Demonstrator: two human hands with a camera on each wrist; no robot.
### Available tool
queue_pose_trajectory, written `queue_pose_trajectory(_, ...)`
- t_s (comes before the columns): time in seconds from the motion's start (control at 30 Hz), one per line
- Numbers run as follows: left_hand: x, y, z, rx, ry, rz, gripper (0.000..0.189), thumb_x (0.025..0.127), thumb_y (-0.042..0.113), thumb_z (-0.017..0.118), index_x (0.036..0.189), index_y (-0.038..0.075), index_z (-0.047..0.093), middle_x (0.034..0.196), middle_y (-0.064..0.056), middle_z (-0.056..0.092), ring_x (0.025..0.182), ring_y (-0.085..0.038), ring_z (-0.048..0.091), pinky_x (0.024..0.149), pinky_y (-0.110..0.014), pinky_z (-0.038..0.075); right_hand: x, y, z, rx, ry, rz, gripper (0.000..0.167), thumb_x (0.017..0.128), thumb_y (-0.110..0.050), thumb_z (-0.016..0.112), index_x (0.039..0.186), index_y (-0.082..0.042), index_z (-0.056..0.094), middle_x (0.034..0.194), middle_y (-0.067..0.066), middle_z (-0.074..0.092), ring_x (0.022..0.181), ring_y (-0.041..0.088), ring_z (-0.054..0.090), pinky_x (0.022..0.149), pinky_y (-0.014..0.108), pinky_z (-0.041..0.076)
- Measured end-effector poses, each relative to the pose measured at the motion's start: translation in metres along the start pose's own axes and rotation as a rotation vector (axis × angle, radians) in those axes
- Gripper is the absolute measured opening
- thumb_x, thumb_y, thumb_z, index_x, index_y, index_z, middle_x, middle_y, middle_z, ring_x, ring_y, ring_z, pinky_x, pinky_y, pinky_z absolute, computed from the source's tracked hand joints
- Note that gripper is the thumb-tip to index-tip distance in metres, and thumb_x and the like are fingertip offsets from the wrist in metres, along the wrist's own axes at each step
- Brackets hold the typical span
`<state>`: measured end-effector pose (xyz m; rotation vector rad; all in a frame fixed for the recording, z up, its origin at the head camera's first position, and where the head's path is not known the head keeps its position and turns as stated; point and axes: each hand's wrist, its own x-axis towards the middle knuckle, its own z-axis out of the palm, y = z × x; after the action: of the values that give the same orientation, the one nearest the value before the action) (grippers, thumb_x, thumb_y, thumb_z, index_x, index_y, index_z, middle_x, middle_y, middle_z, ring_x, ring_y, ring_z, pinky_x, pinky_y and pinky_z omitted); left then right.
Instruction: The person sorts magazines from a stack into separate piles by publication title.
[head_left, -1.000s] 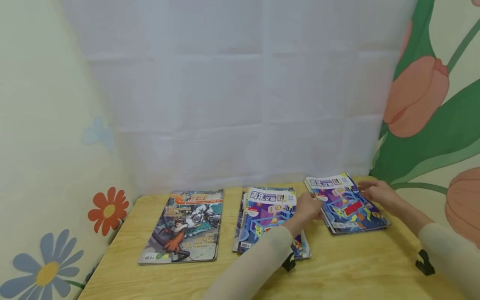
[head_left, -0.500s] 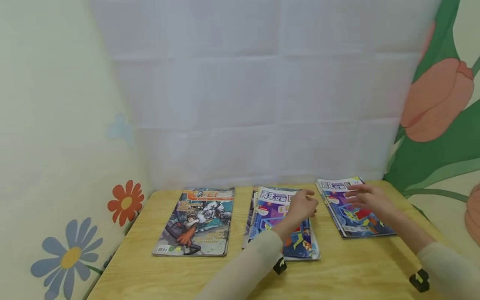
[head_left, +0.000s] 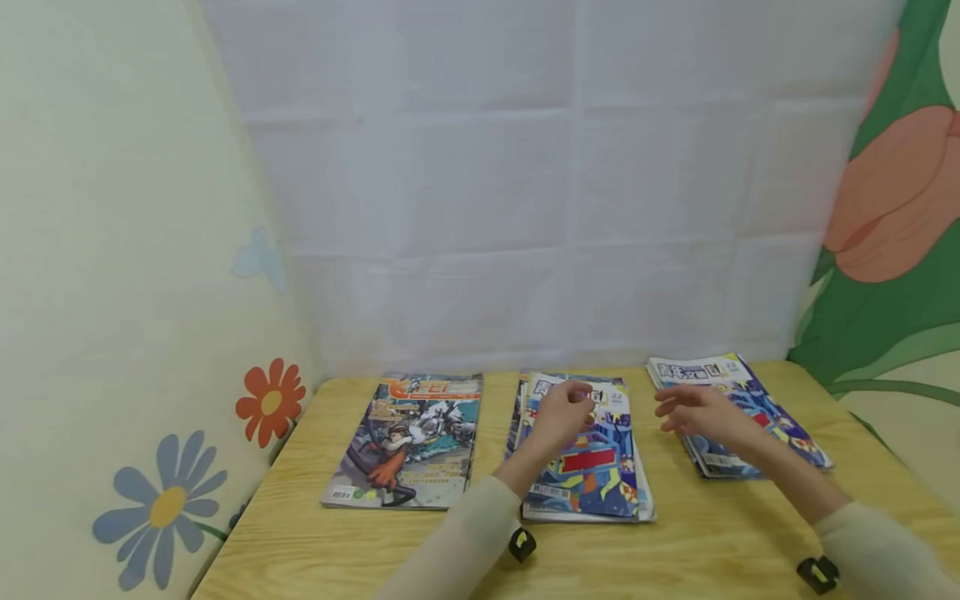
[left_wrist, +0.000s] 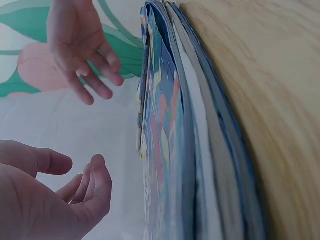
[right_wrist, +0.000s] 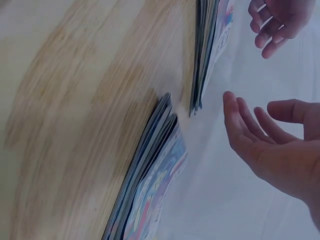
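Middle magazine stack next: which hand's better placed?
Left, probably. The empty left hand hovers over the blue-and-purple rectangular paper magazine stack in the middle. The right hand, also empty, overlaps the similar blue-and-purple paper stack at right in the head view.

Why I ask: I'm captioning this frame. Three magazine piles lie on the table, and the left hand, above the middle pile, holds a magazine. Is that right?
Not quite: the left hand holds nothing. The left wrist view shows nothing between its thumb and fingers. The rest stands: three magazine piles on the table, that hand above the middle pile.
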<state>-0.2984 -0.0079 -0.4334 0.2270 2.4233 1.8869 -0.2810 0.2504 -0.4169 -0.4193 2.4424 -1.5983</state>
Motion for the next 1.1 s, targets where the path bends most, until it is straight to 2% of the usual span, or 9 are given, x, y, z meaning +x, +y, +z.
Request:
queue_pose_trajectory(0.2, -0.010, -0.006, -0.026, 0.119, 0.032, -0.003, 0.036, 0.095, 0.012, 0.062, 0.130, 0.004, 0.067, 0.100, -0.003, 0.067, 0.084, -0.023, 0.067, 0.063, -0.032, 0.055, 0.005, 0.000, 0.019, 0.015, -0.062, 0.035, 0.043, 0.101, -0.004, 0.053, 0.135, 0.020, 0.046, 0.118, 0.032, 0.062, 0.098, 0.042, 0.068, 0.086, 0.049, 0.057)
queue_pose_trajectory(0.27, -0.013, -0.008, -0.034, 0.144, 0.042, -0.019, 0.036, 0.095, 0.014, 0.062, 0.130, 0.006, 0.068, 0.104, -0.003, 0.067, 0.088, -0.022, 0.064, 0.066, -0.031, 0.054, 0.008, 0.001, 0.024, 0.030, -0.066, 0.067, 0.042, 0.101, -0.004, 0.053, 0.134, 0.021, 0.046, 0.114, 0.031, 0.063, 0.097, 0.042, 0.068, 0.085, 0.049, 0.058)
queue_pose_trajectory(0.37, -0.016, -0.012, -0.045, 0.178, 0.048, -0.031, 0.035, 0.096, 0.017, 0.063, 0.130, 0.007, 0.068, 0.112, -0.005, 0.066, 0.095, -0.018, 0.061, 0.080, -0.034, 0.055, 0.012, 0.001, 0.031, 0.040, -0.057, 0.119, 0.041, 0.100, -0.004, 0.053, 0.131, 0.023, 0.048, 0.108, 0.028, 0.067, 0.091, 0.037, 0.070, 0.080, 0.045, 0.059)
queue_pose_trajectory(0.43, -0.018, -0.014, -0.052, 0.188, 0.040, -0.038, 0.037, 0.097, 0.018, 0.062, 0.132, 0.006, 0.066, 0.116, -0.007, 0.065, 0.101, -0.021, 0.062, 0.084, -0.038, 0.055, 0.014, 0.001, 0.036, 0.034, -0.044, 0.148, 0.041, 0.099, -0.003, 0.052, 0.129, 0.024, 0.049, 0.103, 0.025, 0.069, 0.086, 0.031, 0.070, 0.076, 0.041, 0.060)
queue_pose_trajectory(0.63, -0.020, -0.019, -0.069, 0.323, 0.040, -0.037, 0.045, 0.095, 0.016, 0.062, 0.137, 0.001, 0.061, 0.128, -0.019, 0.063, 0.111, -0.032, 0.061, 0.088, -0.048, 0.054, 0.020, 0.002, 0.047, -0.003, 0.005, 0.201, 0.043, 0.095, -0.003, 0.054, 0.127, 0.026, 0.049, 0.088, 0.017, 0.071, 0.074, 0.021, 0.068, 0.068, 0.034, 0.059)
queue_pose_trajectory(0.7, -0.021, -0.020, -0.073, 0.361, 0.019, -0.048, 0.049, 0.094, 0.016, 0.063, 0.139, -0.001, 0.058, 0.129, -0.023, 0.061, 0.109, -0.034, 0.062, 0.087, -0.049, 0.055, 0.022, 0.002, 0.050, -0.004, 0.020, 0.220, 0.043, 0.094, -0.003, 0.056, 0.126, 0.026, 0.050, 0.087, 0.016, 0.071, 0.072, 0.020, 0.067, 0.067, 0.033, 0.059)
queue_pose_trajectory(0.83, -0.021, -0.020, -0.076, 0.414, -0.039, -0.055, 0.056, 0.094, 0.018, 0.066, 0.143, -0.005, 0.053, 0.128, -0.025, 0.061, 0.102, -0.030, 0.062, 0.085, -0.045, 0.055, 0.025, 0.004, 0.050, -0.036, 0.037, 0.244, 0.039, 0.095, -0.004, 0.057, 0.123, 0.023, 0.056, 0.084, 0.013, 0.070, 0.069, 0.017, 0.066, 0.064, 0.030, 0.058)
queue_pose_trajectory(0.97, -0.022, -0.017, -0.077, 0.428, -0.068, -0.037, 0.058, 0.094, 0.018, 0.066, 0.143, -0.008, 0.051, 0.126, -0.026, 0.062, 0.092, -0.029, 0.061, 0.078, -0.044, 0.055, 0.027, 0.007, 0.051, 0.021, 0.026, 0.243, 0.037, 0.094, -0.002, 0.056, 0.120, 0.025, 0.056, 0.080, 0.013, 0.069, 0.068, 0.017, 0.067, 0.065, 0.030, 0.059)
queue_pose_trajectory(1.1, -0.024, -0.017, -0.077, 0.434, -0.083, -0.040, 0.054, 0.095, 0.018, 0.064, 0.141, -0.007, 0.053, 0.126, -0.025, 0.062, 0.102, -0.033, 0.063, 0.085, -0.047, 0.055, 0.027, 0.006, 0.053, 0.112, 0.016, 0.253, 0.039, 0.093, 0.001, 0.054, 0.122, 0.028, 0.051, 0.080, 0.015, 0.068, 0.067, 0.019, 0.067, 0.066, 0.032, 0.060)
